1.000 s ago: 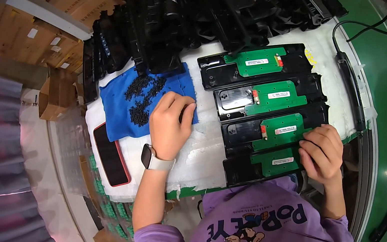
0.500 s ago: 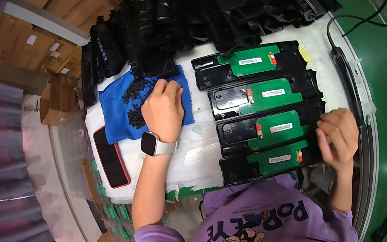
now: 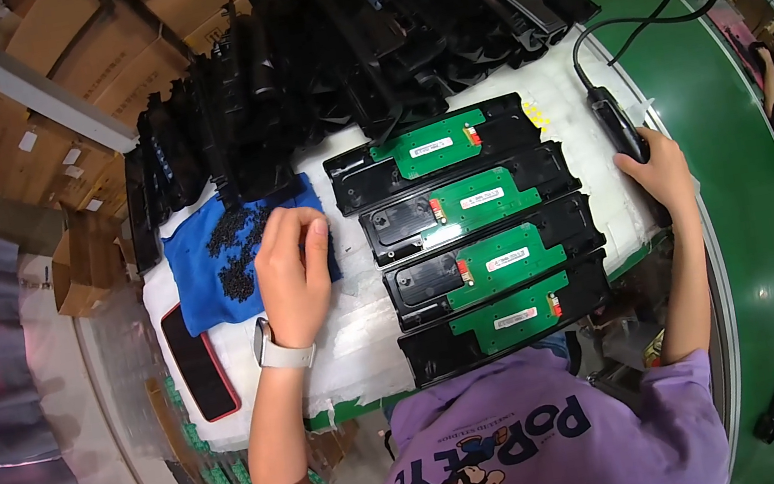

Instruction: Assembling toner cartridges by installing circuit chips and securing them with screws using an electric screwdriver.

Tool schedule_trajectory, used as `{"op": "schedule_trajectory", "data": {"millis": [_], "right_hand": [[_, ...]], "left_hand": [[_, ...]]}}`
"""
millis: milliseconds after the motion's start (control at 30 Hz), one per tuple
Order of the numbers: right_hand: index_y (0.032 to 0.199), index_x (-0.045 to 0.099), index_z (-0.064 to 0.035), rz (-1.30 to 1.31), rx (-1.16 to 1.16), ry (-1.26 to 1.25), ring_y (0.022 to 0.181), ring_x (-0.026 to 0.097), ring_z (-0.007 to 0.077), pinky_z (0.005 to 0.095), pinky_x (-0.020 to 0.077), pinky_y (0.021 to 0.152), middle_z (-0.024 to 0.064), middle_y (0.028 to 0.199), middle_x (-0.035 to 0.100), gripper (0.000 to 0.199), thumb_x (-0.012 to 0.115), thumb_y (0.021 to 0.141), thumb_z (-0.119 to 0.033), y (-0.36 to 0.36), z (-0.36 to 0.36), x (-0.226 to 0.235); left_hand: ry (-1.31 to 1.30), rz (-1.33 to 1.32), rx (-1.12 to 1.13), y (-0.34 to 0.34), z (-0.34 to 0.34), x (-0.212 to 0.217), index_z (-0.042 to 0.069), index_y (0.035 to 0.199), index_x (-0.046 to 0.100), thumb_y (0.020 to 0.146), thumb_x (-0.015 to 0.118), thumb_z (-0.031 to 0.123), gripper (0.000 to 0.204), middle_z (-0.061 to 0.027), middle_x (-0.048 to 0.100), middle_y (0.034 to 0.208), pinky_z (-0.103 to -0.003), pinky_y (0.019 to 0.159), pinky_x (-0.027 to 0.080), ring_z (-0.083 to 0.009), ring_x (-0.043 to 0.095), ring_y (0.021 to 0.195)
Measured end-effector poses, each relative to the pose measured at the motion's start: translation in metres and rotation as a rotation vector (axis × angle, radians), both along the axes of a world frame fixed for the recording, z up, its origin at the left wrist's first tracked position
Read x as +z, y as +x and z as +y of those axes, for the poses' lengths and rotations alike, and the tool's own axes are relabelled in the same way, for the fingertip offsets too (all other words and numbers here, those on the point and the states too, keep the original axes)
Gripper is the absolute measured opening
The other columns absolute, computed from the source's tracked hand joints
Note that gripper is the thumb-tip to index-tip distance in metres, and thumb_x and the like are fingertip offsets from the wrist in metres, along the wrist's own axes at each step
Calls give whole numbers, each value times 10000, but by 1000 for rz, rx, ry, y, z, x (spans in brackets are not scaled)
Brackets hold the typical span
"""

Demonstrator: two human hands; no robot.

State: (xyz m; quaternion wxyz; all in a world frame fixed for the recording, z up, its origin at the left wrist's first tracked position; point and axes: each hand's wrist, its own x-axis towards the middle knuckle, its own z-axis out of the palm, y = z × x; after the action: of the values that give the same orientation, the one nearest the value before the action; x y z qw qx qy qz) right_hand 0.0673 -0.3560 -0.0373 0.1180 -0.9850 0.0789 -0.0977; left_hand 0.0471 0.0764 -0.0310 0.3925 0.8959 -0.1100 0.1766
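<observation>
My left hand, a pale watch on its wrist, hovers at the right part of a blue cloth. Its thumb and fingers are drawn together; whatever lies between them is too small to make out. Small black screws lie in loose piles on the cloth. At the right edge of the white work surface, my right hand grips the lower end of a black corded electric screwdriver. Between my hands, several black plastic housings lie in a column, each carrying a green circuit board.
Many black plastic housings are piled along the far side. A phone with a red edge rests left of the cloth. Small yellow pieces lie beside the farthest housing. The screwdriver's cable loops over the green surface at right.
My right hand has moved up and closed round the screwdriver. My left hand has turned, its fingers still drawn together at the cloth. The whole view has shifted and tilted.
</observation>
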Motion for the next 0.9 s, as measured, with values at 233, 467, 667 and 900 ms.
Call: {"op": "schedule_trajectory", "data": {"millis": [233, 467, 667, 900], "right_hand": [[1040, 560, 72, -93, 71, 491, 620, 525, 142, 260, 421, 601, 70, 693, 556, 555, 651, 575, -217, -19, 11, 26], [1124, 376, 27, -104, 754, 1669, 551, 458, 133, 247, 415, 549, 52, 715, 450, 597, 650, 705, -299, 16, 109, 104], [1298, 308, 19, -44, 1239, 1927, 466, 417, 97, 283, 411, 561, 18, 695, 442, 601, 464, 899, -403, 61, 163, 142], [1078, 377, -61, -122, 1266, 2019, 416, 431, 100, 272, 411, 502, -9, 604, 435, 416, 501, 880, -405, 68, 179, 115]], "left_hand": [[-374, 267, -189, -2, -27, 3, -3, 821, 555, 814, 589, 48, 61, -29, 527, 739, -200, 536, 380, -80, 499, 631], [-805, 680, -407, 16, -60, 18, 0, 920, 567, 901, 525, 126, 134, -7, 563, 781, -189, 610, 426, -51, 510, 669], [-913, 623, -471, 16, -81, 41, 1, 903, 575, 875, 566, 91, 95, -21, 578, 815, -207, 660, 437, -78, 523, 706], [-816, 627, -422, 13, -59, 29, -30, 946, 589, 879, 547, 60, 119, -61, 594, 886, -217, 740, 477, -93, 556, 801]]}}
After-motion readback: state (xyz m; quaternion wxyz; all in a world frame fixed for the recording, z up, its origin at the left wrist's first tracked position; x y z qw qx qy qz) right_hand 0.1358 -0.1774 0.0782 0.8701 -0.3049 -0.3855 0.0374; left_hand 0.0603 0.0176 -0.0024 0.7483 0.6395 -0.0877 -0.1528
